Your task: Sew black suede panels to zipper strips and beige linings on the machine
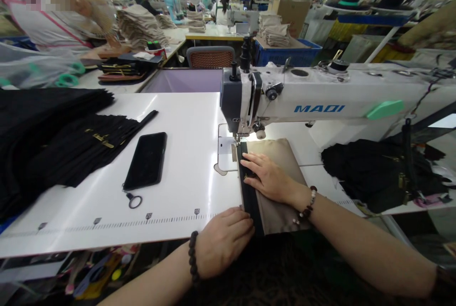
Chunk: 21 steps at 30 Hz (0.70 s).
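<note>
A beige fabric panel (281, 213) with a black zipper strip (250, 196) along its left edge lies on the sewing machine's white table. Its far end sits under the presser foot of the sewing machine (281, 99). My right hand (269, 175) rests flat on the panel, fingers stretched out across the strip. At the near end, my left hand (228, 234) has its fingers curled over the strip's edge and closed on it; the fingertips are partly hidden.
A black phone (146, 161) with a ring strap lies left on the table (185, 154). Stacked black zippered pieces (78, 149) cover the far left, and more black pieces (377, 173) lie right. A person (50, 16) sits at back left. A blue crate (285, 54) stands behind the machine.
</note>
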{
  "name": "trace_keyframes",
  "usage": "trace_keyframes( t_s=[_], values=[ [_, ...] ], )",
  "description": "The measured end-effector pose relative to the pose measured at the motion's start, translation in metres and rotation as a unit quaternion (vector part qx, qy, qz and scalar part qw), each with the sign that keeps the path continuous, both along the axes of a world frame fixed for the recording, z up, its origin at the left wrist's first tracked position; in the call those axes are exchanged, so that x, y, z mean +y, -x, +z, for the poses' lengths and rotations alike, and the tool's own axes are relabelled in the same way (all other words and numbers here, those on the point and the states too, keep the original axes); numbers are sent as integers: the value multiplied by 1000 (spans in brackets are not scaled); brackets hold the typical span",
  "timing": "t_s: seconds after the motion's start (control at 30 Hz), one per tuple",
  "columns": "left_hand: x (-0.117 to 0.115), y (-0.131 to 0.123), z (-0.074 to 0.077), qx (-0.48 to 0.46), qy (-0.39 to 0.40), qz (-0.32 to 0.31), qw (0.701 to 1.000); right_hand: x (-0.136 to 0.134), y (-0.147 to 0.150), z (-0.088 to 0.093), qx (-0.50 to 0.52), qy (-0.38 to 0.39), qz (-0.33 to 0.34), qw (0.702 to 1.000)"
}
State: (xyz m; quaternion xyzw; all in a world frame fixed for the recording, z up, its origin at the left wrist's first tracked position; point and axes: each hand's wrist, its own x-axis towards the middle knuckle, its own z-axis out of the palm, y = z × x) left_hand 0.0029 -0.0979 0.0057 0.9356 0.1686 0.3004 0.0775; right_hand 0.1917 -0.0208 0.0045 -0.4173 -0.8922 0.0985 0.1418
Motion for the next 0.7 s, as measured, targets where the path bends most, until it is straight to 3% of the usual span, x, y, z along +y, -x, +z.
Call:
trace_keyframes(
  t_s=[0.7],
  values=[
    [-2,3,-5,-2,70,-7,998,7,-6,-4,-27,6,22,999]
  ],
)
